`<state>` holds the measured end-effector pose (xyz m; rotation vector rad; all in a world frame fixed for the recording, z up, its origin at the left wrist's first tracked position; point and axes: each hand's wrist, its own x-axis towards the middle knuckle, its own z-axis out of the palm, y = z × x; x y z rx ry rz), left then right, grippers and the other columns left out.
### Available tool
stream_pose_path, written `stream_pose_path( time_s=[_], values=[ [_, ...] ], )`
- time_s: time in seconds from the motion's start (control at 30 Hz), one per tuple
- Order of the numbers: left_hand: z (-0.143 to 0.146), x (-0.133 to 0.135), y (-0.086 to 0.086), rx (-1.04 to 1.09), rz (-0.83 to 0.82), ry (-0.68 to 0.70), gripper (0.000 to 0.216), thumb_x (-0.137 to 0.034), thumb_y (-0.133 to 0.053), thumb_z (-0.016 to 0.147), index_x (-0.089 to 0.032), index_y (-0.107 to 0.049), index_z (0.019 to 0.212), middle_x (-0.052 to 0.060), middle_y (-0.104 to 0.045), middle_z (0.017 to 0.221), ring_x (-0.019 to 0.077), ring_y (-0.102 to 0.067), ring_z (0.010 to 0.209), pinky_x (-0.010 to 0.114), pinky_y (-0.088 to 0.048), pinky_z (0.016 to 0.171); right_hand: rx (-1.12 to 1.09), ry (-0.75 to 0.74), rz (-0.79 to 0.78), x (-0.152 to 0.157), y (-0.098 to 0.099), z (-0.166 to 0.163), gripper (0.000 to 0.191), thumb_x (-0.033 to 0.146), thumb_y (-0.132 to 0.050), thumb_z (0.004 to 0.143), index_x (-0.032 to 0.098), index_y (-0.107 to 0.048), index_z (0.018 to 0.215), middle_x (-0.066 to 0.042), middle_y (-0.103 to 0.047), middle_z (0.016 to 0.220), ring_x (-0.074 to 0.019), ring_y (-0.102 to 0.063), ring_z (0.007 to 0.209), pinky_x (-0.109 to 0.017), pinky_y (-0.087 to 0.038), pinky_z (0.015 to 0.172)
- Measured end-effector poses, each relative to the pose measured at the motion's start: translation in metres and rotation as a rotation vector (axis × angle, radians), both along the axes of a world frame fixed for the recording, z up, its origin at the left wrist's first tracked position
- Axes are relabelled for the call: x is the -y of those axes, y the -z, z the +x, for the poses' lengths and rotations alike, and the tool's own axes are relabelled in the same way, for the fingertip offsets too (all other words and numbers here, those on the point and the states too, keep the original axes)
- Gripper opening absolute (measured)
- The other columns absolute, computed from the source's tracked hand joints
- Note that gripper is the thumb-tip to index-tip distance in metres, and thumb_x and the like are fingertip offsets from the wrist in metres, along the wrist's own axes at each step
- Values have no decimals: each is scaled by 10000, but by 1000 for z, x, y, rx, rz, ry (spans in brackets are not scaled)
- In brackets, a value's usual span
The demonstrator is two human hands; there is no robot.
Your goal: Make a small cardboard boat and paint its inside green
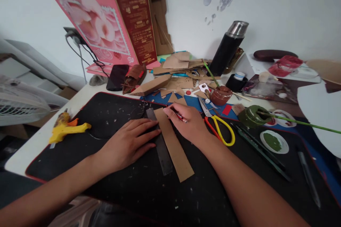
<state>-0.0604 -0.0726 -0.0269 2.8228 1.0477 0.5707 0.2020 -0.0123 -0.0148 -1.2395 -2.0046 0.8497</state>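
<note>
A narrow strip of brown cardboard point(174, 149) lies slanted on the black mat, with a dark flat ruler point(163, 156) along its left side. My left hand point(133, 138) rests flat, its fingertips pressing on the ruler. At the strip's far end, my right hand point(188, 120) is closed around a thin patterned pencil point(182, 117), whose tip is mostly hidden by the fingers. Scissors point(223, 131) with yellow and orange handles lie just right of that hand. The yellow glue gun point(66, 127) sits at the mat's left.
Cardboard scraps point(178, 81) pile up at the back, near a black thermos point(226, 48) and a pink box point(93, 17). Open paint jars, brown point(221, 95) and green point(252, 116), stand to the right. Pens point(309, 177) and a green paint lid point(274, 142) lie nearby.
</note>
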Motion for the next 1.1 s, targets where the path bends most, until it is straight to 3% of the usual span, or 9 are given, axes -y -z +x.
stream_pose_path(
  time_s=[0.27,0.57,0.8,0.93,1.1],
  values=[
    [0,-4,-8,-13,-15,49,395,-324,-612,1118,-223,-676,1495,125,-722,1490,308,-671,1358,515,-578,1149,42,-11,26,0,1,-2,385,491,-527,1148,227,-740,967,-43,-804,929,-220,-735,887,-328,-435,765],
    [3,-21,-28,-75,-228,95,275,-334,-628,1102,-261,-700,1357,103,-696,1347,290,-657,1249,479,-548,1110,79,-12,25,0,0,-2,382,497,-532,1156,230,-759,1005,-60,-828,985,-245,-755,942,-338,-445,781],
    [17,-35,-51,-148,-299,144,33,-228,-676,1025,-231,-649,1044,59,-681,1058,256,-645,982,380,-540,835,73,-23,42,0,0,-2,366,474,-529,1165,231,-770,1036,-65,-836,1028,-241,-757,968,-332,-456,793],
    [16,-23,-52,-149,-235,119,112,-180,-558,1087,-236,-644,1041,24,-678,926,214,-639,828,347,-493,740,96,-25,41,0,0,-2,336,460,-566,1161,228,-769,1026,-62,-836,1025,-242,-758,966,-328,-449,786],
    [14,-15,-49,-90,-188,164,242,-156,-457,1132,-229,-687,1142,50,-727,1041,204,-677,900,332,-527,810,94,-32,52,0,0,-2,324,449,-580,1161,223,-766,1022,-56,-838,1026,-241,-765,977,-326,-443,784]
  ],
)
